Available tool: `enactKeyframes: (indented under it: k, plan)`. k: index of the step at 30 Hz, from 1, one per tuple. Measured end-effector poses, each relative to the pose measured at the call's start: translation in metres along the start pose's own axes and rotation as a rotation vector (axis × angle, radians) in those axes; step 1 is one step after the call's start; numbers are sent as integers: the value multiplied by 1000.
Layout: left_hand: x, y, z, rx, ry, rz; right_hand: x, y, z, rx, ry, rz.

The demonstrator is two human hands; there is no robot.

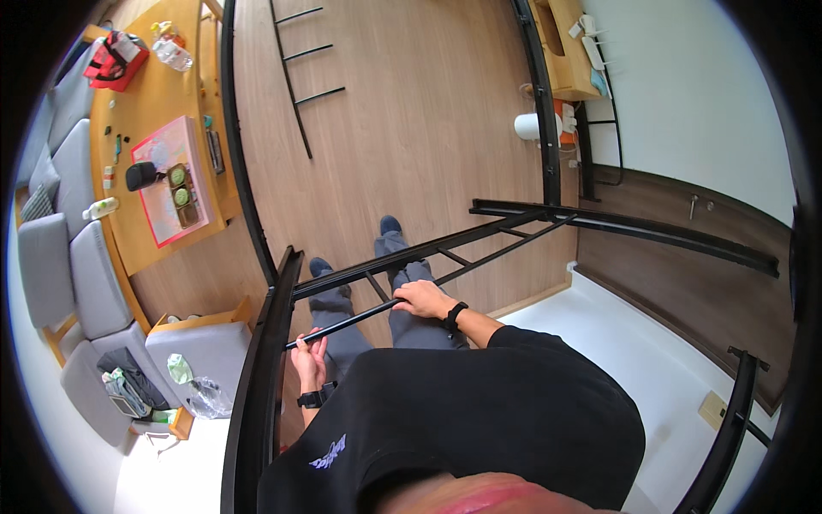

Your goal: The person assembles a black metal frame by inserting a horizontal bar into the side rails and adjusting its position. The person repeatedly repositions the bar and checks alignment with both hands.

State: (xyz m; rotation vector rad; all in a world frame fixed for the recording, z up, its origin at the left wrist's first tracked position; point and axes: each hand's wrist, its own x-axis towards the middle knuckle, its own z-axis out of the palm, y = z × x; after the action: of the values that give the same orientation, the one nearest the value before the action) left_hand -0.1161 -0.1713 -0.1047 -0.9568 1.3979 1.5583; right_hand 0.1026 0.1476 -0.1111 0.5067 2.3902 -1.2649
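Observation:
A black metal frame stands in front of me, with a ladder-like end panel of two bars joined by short rungs. My right hand is closed over the panel's nearer bar, around its middle. My left hand holds the same bar close to its left end, beside a thick black post. Part of the left fingers is hidden by the bar. On the right, the panel meets a black crosspiece. Two long black rails, the left rail and the right rail, run away from me.
A black rack-like piece lies on the wood floor. Left stands a wooden table with a red bag and a pink board. Grey cushioned seats line it. A curved black post rises at right.

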Motion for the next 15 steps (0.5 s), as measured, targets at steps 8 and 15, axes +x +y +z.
enactKeyframes:
  k: [8,15]
  plan:
    - [2,-5,7,1,11,-2,3,-5,-2,-64,-98,90]
    - [10,-7,10,-8,53,-39,1,-11,-15,-49,-170,175]
